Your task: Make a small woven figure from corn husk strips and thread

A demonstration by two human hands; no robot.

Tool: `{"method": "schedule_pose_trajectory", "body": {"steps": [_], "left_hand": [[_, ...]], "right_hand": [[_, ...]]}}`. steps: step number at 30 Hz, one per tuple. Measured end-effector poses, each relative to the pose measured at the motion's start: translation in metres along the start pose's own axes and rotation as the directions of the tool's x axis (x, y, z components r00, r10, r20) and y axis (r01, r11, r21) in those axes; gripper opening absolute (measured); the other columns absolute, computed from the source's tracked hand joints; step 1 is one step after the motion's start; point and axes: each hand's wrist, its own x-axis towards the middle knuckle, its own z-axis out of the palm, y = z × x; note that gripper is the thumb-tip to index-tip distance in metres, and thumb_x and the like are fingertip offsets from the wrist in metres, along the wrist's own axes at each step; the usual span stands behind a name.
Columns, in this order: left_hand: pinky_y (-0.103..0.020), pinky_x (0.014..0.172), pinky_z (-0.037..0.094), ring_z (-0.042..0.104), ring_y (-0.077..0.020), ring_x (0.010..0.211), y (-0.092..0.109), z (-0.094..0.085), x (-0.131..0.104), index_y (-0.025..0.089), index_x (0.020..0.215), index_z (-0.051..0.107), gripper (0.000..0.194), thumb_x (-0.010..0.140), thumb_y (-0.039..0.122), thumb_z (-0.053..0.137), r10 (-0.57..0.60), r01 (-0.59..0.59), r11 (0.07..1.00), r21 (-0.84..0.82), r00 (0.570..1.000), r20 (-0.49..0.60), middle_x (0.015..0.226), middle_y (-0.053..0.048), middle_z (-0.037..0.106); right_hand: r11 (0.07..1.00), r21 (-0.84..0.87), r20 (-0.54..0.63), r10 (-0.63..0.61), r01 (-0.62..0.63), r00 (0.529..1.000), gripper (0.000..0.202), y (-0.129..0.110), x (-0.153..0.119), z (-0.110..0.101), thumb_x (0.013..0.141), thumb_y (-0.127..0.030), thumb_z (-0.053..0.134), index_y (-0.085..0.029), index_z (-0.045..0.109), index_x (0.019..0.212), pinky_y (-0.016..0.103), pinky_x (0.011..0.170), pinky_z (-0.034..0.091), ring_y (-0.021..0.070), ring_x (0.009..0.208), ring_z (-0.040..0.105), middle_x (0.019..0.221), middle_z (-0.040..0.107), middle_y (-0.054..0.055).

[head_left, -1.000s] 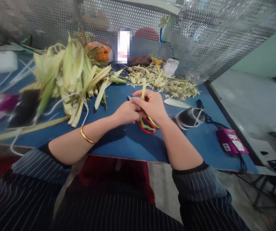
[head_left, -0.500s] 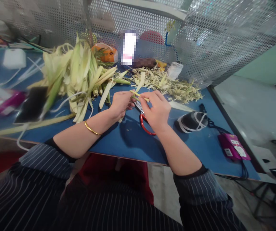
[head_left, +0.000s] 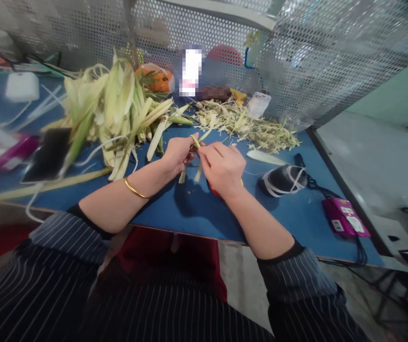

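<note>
Over the blue table my left hand (head_left: 179, 153) and my right hand (head_left: 224, 164) meet, both closed on strips of corn husk (head_left: 195, 141). One pale strip loops between the fingertips; other ends stick out behind and hang below the hands. Beneath my right hand lie red-handled scissors (head_left: 214, 190), mostly covered by it. A big heap of corn husks (head_left: 118, 99) rises just beyond my left hand. Behind my right hand spreads a pile of shredded husk scraps (head_left: 246, 121), and a single pale husk piece (head_left: 266, 157) lies to its right.
A black roll wound with white cord (head_left: 284, 180) and a purple power strip (head_left: 346, 217) are on the right. At left lie a dark phone-like slab (head_left: 47, 154) with a white cable and a white box (head_left: 22, 87). A perforated metal screen (head_left: 225, 28) stands behind the table.
My right hand has moved slightly left and down, turning over and covering more of the scissors. The husk strip between my fingers is now bent round, and two ends hang below.
</note>
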Motion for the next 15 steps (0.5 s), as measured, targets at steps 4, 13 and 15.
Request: {"method": "schedule_pose_trajectory", "body": {"steps": [4, 13, 15], "left_hand": [[-0.019, 0.035, 0.018, 0.039, -0.0038, 0.034, -0.004, 0.000, -0.001, 0.013, 0.063, 0.063, 0.029, 0.088, 0.026, 0.069, 0.154, -0.151, 0.984, 0.096, 0.988, -0.029, 0.048, 0.003, 0.051], [-0.018, 0.037, 0.023, 0.043, -0.0029, 0.039, 0.001, 0.003, -0.008, 0.011, 0.068, 0.066, 0.029, 0.092, 0.027, 0.066, 0.166, -0.172, 0.983, 0.058, 0.981, 0.097, 0.050, 0.003, 0.053], [-0.018, 0.038, 0.025, 0.042, -0.0033, 0.039, -0.001, 0.002, -0.007, 0.011, 0.065, 0.064, 0.029, 0.091, 0.025, 0.067, 0.169, -0.175, 0.984, 0.043, 0.979, 0.113, 0.047, 0.004, 0.049]], "right_hand": [[0.997, -0.054, -0.016, -0.050, 0.049, 0.999, 0.023, -0.003, 0.001, -0.003, 0.098, -0.019, 0.054, -0.021, 0.071, 0.083, 0.035, 0.070, 0.034, 0.0160, 0.071, 0.060, 0.080, 0.073, 0.002], [0.992, 0.030, 0.011, 0.119, -0.120, 0.993, 0.021, 0.000, -0.003, 0.007, 0.097, -0.019, 0.055, -0.019, 0.071, 0.084, 0.033, 0.071, 0.035, 0.0151, 0.071, 0.062, 0.079, 0.073, 0.002], [0.991, 0.026, 0.041, 0.128, -0.130, 0.991, 0.021, 0.001, -0.003, 0.009, 0.096, -0.019, 0.056, -0.020, 0.071, 0.082, 0.033, 0.070, 0.035, 0.0154, 0.071, 0.061, 0.077, 0.072, 0.002]]}}
